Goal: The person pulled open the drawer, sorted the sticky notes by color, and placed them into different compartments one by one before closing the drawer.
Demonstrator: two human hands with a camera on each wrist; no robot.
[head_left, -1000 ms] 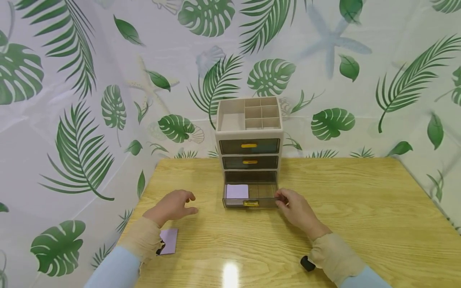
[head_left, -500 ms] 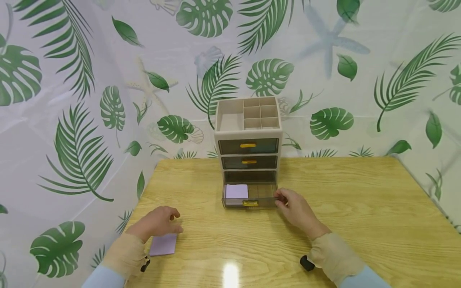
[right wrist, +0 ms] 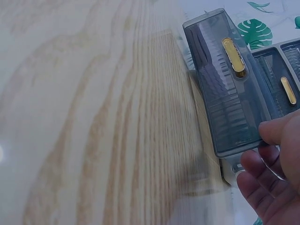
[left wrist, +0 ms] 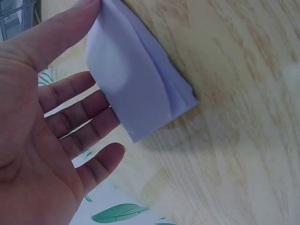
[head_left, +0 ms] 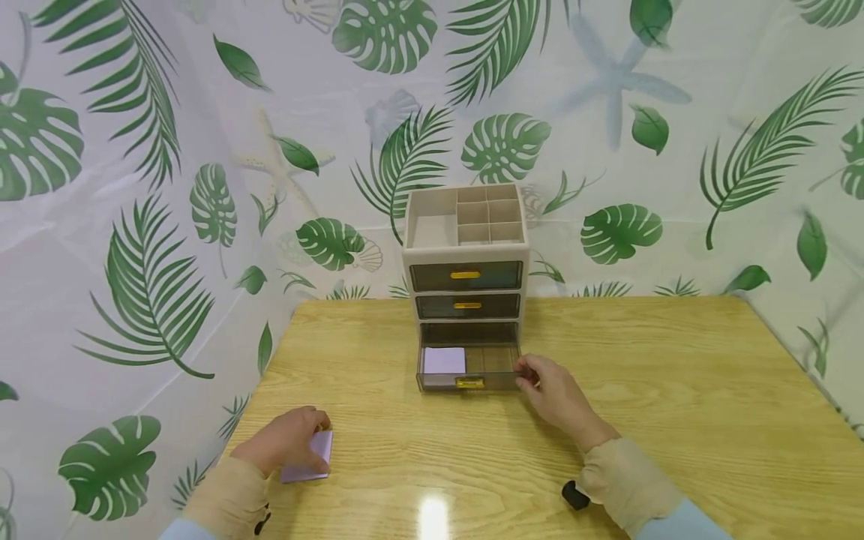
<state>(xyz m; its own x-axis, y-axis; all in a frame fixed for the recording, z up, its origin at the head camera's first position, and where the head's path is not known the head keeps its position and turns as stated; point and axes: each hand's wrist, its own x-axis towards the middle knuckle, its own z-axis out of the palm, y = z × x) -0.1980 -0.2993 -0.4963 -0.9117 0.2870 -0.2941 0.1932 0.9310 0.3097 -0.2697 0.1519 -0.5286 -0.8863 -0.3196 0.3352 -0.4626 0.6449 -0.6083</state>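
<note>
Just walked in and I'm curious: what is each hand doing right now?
Left hand: pinching a lilac paper pad off the table.
Right hand: gripping the open bottom drawer at its right front corner.

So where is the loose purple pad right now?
In the head view, the purple pad lies at the table's near left edge, under the left hand, well short of the open drawer.

Bright even light; glare spot on table [head_left: 432,517] near edge; wrist views soft, blurred.
</note>
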